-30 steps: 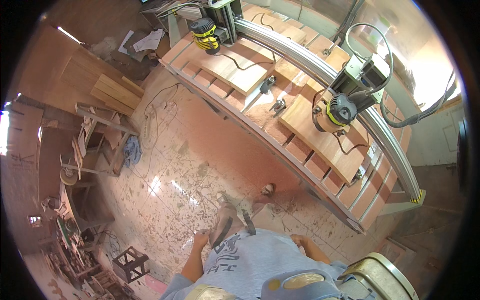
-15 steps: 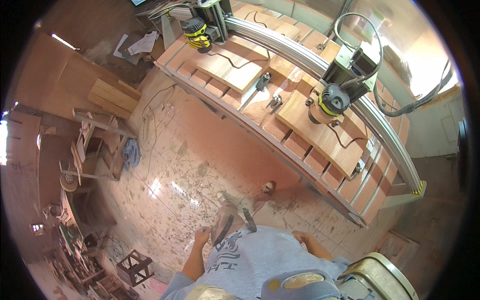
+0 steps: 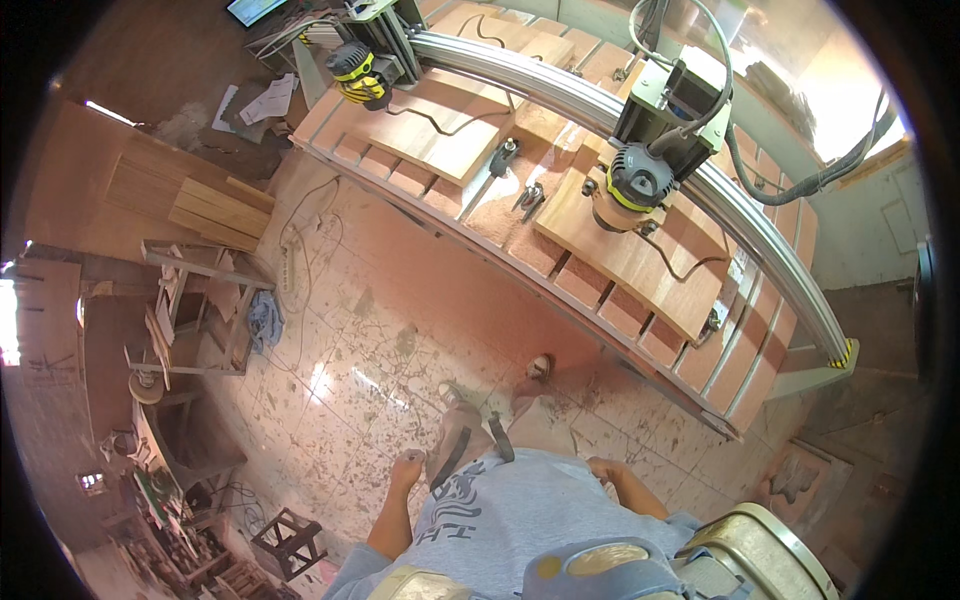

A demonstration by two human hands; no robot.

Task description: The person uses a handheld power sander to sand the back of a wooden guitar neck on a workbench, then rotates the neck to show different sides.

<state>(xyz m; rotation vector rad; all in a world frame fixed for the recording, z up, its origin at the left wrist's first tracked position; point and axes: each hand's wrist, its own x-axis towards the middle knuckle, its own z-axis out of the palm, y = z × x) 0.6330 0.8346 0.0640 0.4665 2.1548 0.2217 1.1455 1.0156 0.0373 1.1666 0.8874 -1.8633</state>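
Observation:
My left hand hangs beside my left thigh, its fingers curled in and nothing visible in them. At the right edge of my grey shirt my right hand rests by my hip, its fingers mostly hidden. Neither hand touches the machine. Ahead stands a large gantry router table. A black-and-yellow router hangs over a thick wooden board on the right. Another black-and-yellow router is above a second wooden board on the left. Metal clamps sit between the boards.
A metal gantry beam spans the table; a thick black cable loops at the right. Reddish dust covers the tiled floor. To the left are a wooden frame, a blue cloth, leaning boards and a dark stool.
My view has turned slightly, so the table and routers sit a little further left in it. My hands stay at my sides, almost unmoved.

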